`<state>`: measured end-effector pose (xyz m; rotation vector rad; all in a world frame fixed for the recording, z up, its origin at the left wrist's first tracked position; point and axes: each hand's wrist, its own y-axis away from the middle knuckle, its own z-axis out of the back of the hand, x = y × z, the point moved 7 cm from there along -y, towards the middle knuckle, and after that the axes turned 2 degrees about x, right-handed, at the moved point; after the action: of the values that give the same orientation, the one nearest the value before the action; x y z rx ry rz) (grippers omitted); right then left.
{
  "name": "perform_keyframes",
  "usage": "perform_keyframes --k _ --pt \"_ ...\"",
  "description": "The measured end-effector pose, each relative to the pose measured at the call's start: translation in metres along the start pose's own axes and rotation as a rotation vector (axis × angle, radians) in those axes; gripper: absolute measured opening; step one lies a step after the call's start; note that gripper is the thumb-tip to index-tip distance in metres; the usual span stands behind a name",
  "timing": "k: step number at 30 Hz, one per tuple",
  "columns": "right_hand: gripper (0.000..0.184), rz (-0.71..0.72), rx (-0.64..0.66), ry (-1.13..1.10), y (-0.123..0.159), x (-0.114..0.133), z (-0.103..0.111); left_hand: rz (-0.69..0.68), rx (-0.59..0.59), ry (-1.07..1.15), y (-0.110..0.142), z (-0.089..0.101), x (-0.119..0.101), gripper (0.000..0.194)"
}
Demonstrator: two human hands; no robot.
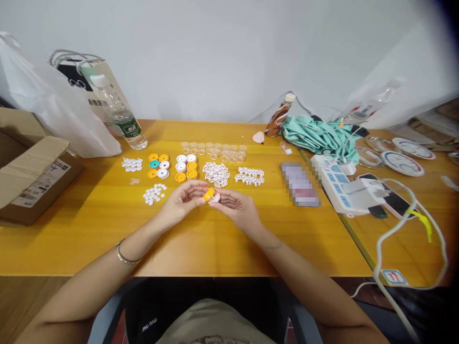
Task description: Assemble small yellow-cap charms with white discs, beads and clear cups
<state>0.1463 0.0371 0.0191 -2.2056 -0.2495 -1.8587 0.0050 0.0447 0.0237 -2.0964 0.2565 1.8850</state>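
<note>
My left hand [182, 200] pinches a small orange plastic cap [208, 193] just above the table. Pressed close against it is a white round piece [215, 198], gripped in the fingertips of my right hand [238, 208]. Whether the two pieces are joined I cannot tell. Behind my hands lie a pile of white openwork plastic parts [216, 174] and a row of white toothed strips [250, 176]. Orange, white and teal caps [154, 163] stand in two groups to the left. Clear round cups [214, 149] are lined up farther back.
Small white discs [155, 194] lie left of my hands. At the left stand a water bottle [131, 129] and an open cardboard box [43, 177]. To the right are a phone [300, 184], a power strip [332, 184], a brown drink bottle [279, 117] and a green folded cloth [315, 136].
</note>
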Motion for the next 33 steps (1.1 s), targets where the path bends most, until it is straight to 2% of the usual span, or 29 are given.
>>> perform_keyframes --k 6,11,23,26,30,33 --pt "0.039 0.032 0.014 0.004 0.002 0.0 0.0 -0.086 0.023 -0.116 0.004 -0.004 -0.007 0.035" --pt "0.046 0.002 0.013 -0.022 0.003 -0.004 0.0 -0.123 0.024 -0.237 0.007 -0.006 -0.011 0.039" --pt "0.035 -0.044 0.002 -0.057 0.002 -0.006 0.0 -0.2 0.011 -0.418 0.01 -0.009 -0.019 0.035" --pt "0.037 -0.059 -0.001 -0.08 0.002 -0.008 0.0 -0.186 0.022 -0.363 0.01 -0.01 -0.019 0.034" --pt "0.037 -0.081 -0.015 -0.1 0.002 -0.01 0.002 -0.154 -0.009 -0.246 0.01 -0.003 -0.022 0.033" --pt "0.037 -0.09 -0.039 -0.118 0.001 -0.011 0.007 -0.184 -0.106 -0.32 0.009 0.011 -0.028 0.033"
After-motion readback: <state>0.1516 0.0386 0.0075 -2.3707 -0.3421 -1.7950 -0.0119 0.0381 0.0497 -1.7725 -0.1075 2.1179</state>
